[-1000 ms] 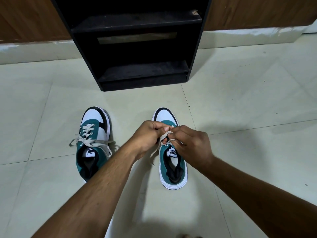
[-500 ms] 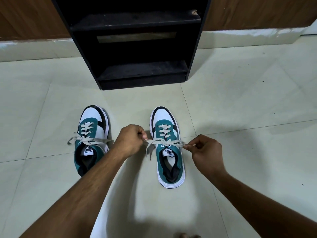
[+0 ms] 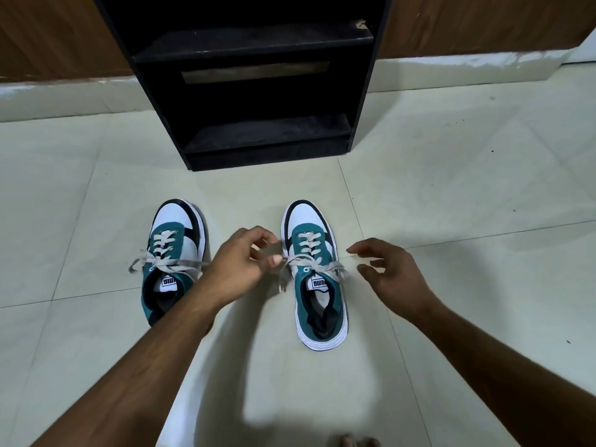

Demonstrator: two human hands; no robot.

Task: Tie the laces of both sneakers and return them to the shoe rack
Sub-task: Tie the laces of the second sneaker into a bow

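Two teal, white and black sneakers stand on the tiled floor, toes towards the rack. The left sneaker [image 3: 175,240] has its grey laces in a bow, and my left forearm covers its right heel side. A bow also lies across the right sneaker [image 3: 317,285]. My left hand [image 3: 238,269] hovers between the shoes with fingers apart, the thumb tip right at the left loop of the right sneaker's laces [image 3: 314,264]. To the right of that shoe, my right hand [image 3: 390,275] is open and apart from the laces. The black shoe rack [image 3: 258,137] stands just beyond, both shelves bare.
Pale floor tiles [image 3: 451,195] spread all around the shoes. A wooden wall with a white skirting [image 3: 467,66] runs behind the rack. My toes [image 3: 351,441] show at the bottom edge.
Both hands worked the right sneaker's laces at its tongue, then pulled the loops apart sideways. Now the right hand has let go and the left hand's fingers have loosened.
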